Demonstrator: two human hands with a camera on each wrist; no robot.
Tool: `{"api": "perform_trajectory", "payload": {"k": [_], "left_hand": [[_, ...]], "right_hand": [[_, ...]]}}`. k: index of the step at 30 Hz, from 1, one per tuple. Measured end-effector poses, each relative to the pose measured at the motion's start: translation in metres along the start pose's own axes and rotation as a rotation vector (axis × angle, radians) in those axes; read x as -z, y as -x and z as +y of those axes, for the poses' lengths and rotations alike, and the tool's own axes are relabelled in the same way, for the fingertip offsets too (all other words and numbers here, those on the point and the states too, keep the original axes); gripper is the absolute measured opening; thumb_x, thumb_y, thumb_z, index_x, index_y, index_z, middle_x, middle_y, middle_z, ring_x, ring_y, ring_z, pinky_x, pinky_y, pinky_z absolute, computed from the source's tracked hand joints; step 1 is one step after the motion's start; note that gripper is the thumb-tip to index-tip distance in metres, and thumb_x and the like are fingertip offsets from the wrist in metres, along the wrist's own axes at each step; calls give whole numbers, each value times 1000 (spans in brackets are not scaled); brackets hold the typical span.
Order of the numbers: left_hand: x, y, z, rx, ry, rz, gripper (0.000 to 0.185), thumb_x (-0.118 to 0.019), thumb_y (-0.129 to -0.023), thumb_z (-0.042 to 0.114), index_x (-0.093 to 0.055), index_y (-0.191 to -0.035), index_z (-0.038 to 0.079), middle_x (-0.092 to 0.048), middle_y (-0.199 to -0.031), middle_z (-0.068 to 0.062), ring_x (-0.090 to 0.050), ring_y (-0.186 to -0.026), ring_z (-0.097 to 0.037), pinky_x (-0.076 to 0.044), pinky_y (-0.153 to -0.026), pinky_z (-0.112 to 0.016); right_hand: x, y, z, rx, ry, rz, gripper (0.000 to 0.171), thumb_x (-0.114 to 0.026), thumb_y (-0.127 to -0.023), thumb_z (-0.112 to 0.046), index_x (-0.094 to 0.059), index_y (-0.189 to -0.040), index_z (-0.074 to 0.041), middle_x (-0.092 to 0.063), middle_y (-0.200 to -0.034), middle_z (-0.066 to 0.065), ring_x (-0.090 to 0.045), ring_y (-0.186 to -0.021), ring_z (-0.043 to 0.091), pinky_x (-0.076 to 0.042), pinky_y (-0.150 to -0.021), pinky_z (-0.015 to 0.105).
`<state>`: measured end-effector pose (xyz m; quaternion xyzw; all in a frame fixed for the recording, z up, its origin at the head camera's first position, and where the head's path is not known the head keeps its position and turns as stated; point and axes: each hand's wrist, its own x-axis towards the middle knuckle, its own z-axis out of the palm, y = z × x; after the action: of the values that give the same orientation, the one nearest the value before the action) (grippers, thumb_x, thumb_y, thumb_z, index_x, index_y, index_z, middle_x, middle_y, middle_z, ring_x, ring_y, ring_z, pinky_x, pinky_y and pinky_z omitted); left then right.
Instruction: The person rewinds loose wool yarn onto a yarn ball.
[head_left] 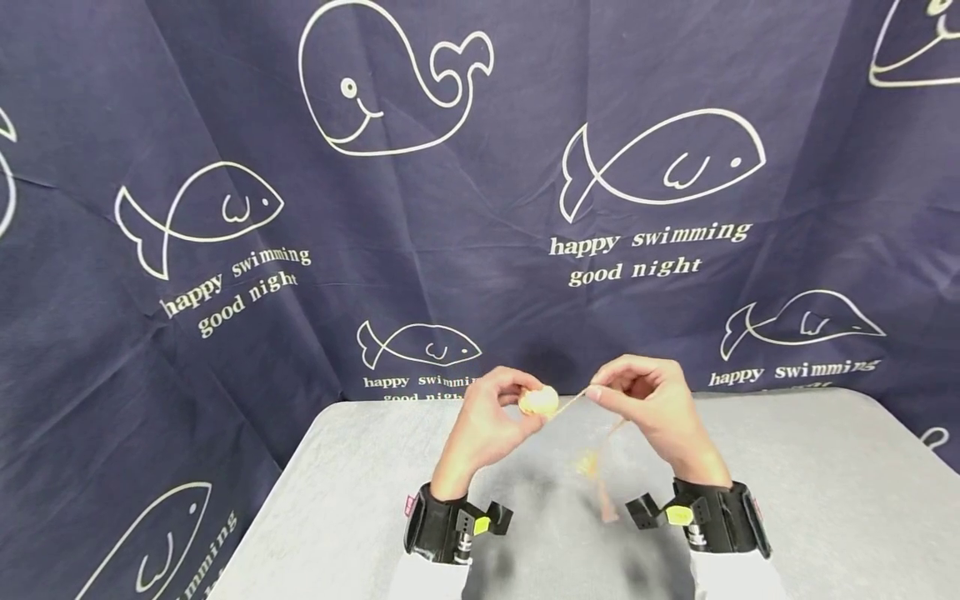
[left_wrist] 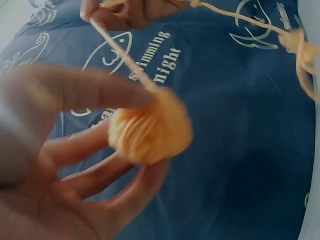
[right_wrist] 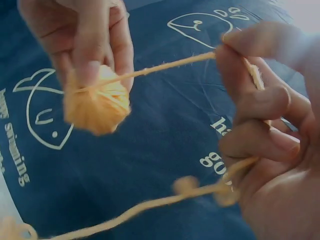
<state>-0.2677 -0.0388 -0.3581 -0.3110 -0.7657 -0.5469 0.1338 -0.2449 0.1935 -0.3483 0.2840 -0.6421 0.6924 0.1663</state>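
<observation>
A small ball of yellow-orange yarn (left_wrist: 152,131) is gripped between the thumb and fingers of my left hand (head_left: 486,425). From the ball a taut strand (right_wrist: 172,65) runs across to my right hand (head_left: 656,408), which pinches it between thumb and forefinger. In the right wrist view the strand passes on through the curled fingers (right_wrist: 260,142) and leaves below them as a loose tail (right_wrist: 145,207). Seen from the head, that tail hangs under the right hand with a blurred yellow tangle (head_left: 588,464) on it. Both hands are raised over the table.
A grey-white table (head_left: 337,492) lies beneath the hands. Behind it hangs a dark blue cloth (head_left: 510,225) printed with white fish, a whale and lettering. Black straps with small camera mounts circle the left wrist (head_left: 442,525) and the right wrist (head_left: 723,518).
</observation>
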Motion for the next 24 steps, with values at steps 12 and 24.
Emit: {"api": "perform_trajectory", "payload": {"k": [12,24], "left_hand": [[8,2,13,-170,498,-531,36,-78,-77,-13,-66,-110,-10,-64,-109,-19,-62,-107,-20,-54,-99,-50],[0,-3,19,-289,870,-1,38,-78,-79,-6,-73,-113,11,-68,-116,-5,-67,-105,-17,-57,-89,-28]], "right_hand": [[0,-4,7,22,-287,174,21,-60,-87,21,-72,-89,4,-67,-70,5,-31,-50,18,-14,-45,31],[-6,-4,19,-124,218,-23,7,-79,-85,-1,-74,-90,-1,-67,-72,-3,-52,-55,6,-43,-46,23]]}}
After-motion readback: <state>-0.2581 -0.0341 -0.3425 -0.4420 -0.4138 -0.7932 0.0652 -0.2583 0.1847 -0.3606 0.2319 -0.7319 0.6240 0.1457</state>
